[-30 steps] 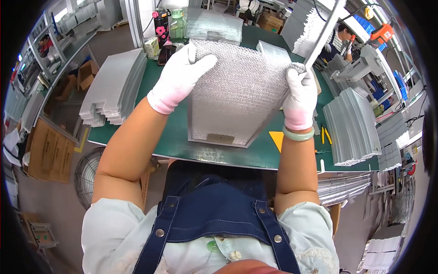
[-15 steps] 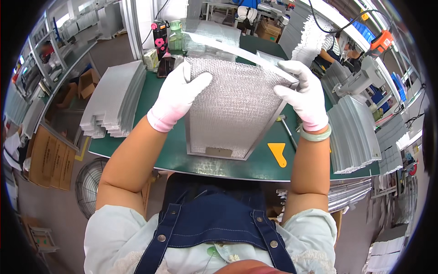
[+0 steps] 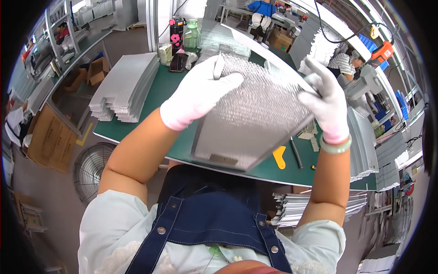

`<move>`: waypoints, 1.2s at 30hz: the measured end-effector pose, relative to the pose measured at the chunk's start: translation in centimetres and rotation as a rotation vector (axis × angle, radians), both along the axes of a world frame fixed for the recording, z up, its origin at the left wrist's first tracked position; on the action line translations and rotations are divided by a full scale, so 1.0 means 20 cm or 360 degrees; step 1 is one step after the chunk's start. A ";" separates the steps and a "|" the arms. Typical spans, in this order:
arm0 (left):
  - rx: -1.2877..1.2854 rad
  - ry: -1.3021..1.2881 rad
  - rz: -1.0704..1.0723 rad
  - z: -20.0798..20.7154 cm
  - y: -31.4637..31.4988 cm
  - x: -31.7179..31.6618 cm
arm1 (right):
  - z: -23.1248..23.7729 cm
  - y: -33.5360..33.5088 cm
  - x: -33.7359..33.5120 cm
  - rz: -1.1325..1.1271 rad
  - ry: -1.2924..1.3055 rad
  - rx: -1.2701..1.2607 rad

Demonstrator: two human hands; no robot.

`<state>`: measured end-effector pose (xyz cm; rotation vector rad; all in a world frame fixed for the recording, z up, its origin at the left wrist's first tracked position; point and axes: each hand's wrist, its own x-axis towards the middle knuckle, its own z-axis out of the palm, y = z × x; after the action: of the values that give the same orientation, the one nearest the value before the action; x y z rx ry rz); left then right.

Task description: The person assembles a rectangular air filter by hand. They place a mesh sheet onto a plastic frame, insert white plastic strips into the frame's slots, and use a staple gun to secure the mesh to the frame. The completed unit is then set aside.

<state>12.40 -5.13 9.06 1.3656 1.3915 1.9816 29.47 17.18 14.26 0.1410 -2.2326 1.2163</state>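
Observation:
A silver mesh filter panel (image 3: 258, 107) with a narrow metal frame stands tilted over the green table, its lower edge towards me. My left hand (image 3: 198, 93), in a white glove, is closed round its upper left edge, thumb on the mesh. From the far right corner a long pale metal strip (image 3: 262, 50) slants away to the upper left, apart from most of the panel's far edge. My gloved right hand (image 3: 326, 100) has bent fingers and thumb round the strip's end at that corner; motion blurs it slightly. A dark rectangular patch shows near the panel's bottom edge.
Stacked silver panels (image 3: 132, 71) lie left on the green table (image 3: 171, 141), and more panels (image 3: 363, 141) at right. A yellow scraper (image 3: 279, 158) and a dark tool handle (image 3: 296, 153) lie near the right forearm. Bottles (image 3: 191, 34) and a phone (image 3: 178, 62) stand behind. An orange tool (image 3: 382, 54) hangs at upper right.
The panel has tilted and shifted right in the picture with both hands. My right hand has turned at the corner, its fingers more bent. The whole view has also shifted a little.

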 end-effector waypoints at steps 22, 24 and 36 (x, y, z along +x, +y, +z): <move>-0.0469 -0.0213 -0.0209 -0.61 0.44 0.06 | -0.60 0.43 0.13 -0.0113 -0.0794 -0.0334; -0.0521 -0.0235 -0.0187 -0.63 0.47 0.05 | -0.62 0.45 0.14 -0.0116 -0.0826 -0.0363; 0.0059 0.0947 0.1145 -0.62 0.59 0.06 | -0.73 0.48 0.21 -0.0275 -0.0605 -0.0465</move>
<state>13.51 6.76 -3.39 1.7263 2.3994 2.0737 33.63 26.85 -0.30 -0.4215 -2.2830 1.5548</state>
